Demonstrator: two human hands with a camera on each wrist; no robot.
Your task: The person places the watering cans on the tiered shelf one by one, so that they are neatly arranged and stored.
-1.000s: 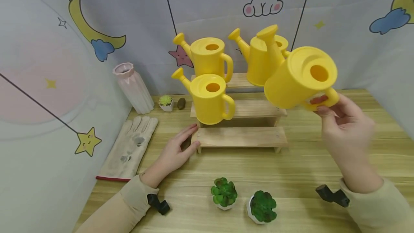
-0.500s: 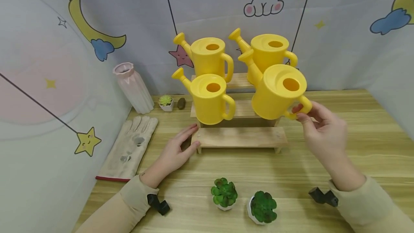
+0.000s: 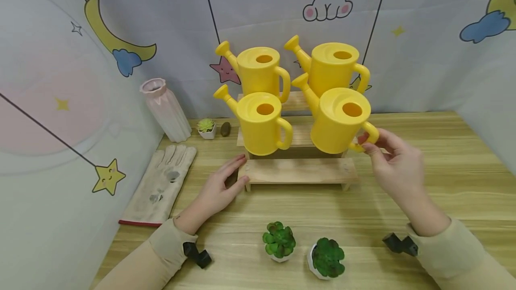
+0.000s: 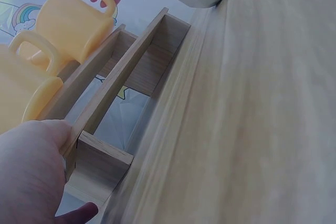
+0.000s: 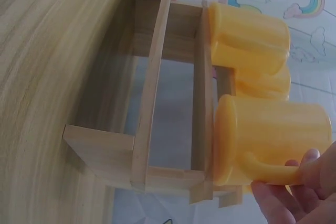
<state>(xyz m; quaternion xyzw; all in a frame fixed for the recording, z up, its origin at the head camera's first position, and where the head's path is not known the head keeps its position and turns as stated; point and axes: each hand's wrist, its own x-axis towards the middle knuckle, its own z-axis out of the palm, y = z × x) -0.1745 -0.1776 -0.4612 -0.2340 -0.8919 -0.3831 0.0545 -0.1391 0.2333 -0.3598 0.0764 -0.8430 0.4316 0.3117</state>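
My right hand [image 3: 399, 164] pinches the handle of a yellow watering can [image 3: 340, 120] at the right end of the middle step of a wooden tiered stand [image 3: 298, 170]. In the right wrist view this can [image 5: 278, 129] has its base against the step. A second watering can [image 3: 260, 124] stands at the left of the same step. Behind them, two more yellow cans, a left one [image 3: 258, 70] and a right one [image 3: 332, 68], stand on the top step. My left hand [image 3: 219, 187] rests against the left end of the bottom step, fingers fairly straight.
Two potted succulents, one left [image 3: 279, 240] and one right [image 3: 327, 258], stand in front of the stand. To the left lie a cloth glove [image 3: 161, 187] and a dark stone [image 3: 225, 129], near a small succulent [image 3: 207, 129] and a pink-white vase [image 3: 167, 111].
My right hand has brought the watering can left and down onto the middle step, and the can has become more upright. My left hand keeps its place at the stand.
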